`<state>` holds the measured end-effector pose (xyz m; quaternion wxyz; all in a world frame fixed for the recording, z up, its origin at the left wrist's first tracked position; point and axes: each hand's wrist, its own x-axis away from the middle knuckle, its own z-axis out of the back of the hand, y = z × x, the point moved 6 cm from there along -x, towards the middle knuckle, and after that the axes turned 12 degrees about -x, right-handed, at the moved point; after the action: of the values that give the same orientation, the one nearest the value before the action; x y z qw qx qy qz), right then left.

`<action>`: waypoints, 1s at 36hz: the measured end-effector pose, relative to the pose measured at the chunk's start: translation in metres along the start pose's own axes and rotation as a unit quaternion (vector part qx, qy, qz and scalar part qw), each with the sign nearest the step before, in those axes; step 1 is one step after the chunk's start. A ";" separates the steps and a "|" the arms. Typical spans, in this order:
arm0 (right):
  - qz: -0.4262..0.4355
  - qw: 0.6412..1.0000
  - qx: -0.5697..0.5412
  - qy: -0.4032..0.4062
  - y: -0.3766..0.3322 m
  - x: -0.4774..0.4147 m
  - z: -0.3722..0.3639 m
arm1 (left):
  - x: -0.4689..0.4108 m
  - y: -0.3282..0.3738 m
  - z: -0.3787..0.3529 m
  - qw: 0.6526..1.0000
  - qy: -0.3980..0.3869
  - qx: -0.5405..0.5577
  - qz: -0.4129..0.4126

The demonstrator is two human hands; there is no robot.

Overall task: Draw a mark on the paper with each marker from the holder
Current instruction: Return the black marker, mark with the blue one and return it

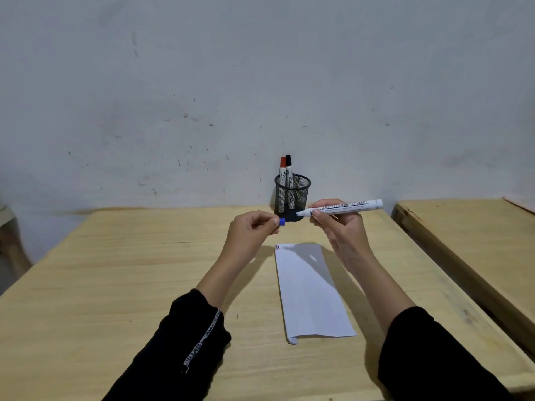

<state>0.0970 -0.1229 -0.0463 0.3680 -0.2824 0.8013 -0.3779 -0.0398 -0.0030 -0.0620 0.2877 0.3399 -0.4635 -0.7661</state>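
Note:
My right hand [338, 224] holds a white marker [347, 206] level above the table, its bare tip pointing left. Pinched in my left hand [254, 227] is the marker's blue cap [282, 222], a short gap away from the tip. Below the hands a folded white paper [309, 290] lies on the wooden table [115, 270], with small red and dark marks at its far left corner. Behind the hands stands a black mesh holder [301, 192] containing a red-capped marker [282, 169] and a black-capped marker [289, 166], both upright.
A pale wall rises right behind the holder. A second wooden table [463, 227] stands to the right, separated by a narrow gap. The shadow of my hands falls across the paper's far end.

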 end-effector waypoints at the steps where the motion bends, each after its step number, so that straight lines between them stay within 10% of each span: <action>1: -0.001 1.000 0.002 0.013 0.003 0.000 0.003 | 0.000 -0.004 0.002 0.998 0.007 -0.059 0.000; 8: -0.037 0.998 -0.011 0.055 0.025 0.011 0.007 | 0.006 -0.037 0.003 0.936 -0.037 -0.350 0.032; 19: -0.090 0.992 -0.048 0.072 0.037 0.006 0.005 | -0.003 -0.042 -0.005 0.922 -0.071 -0.380 0.022; 23: -0.093 0.992 -0.040 0.082 0.040 -0.001 0.002 | 0.015 -0.023 -0.005 0.873 -0.020 -0.471 -0.124; 36: -0.130 0.973 0.079 0.175 0.085 -0.004 0.005 | 0.050 -0.033 -0.032 0.890 -0.100 -0.423 -0.141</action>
<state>0.0886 -0.0751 -0.1166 0.1905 -0.2836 0.7773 -0.5283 -0.0490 -0.0444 -0.1153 0.2453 0.1697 -0.0692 -0.9519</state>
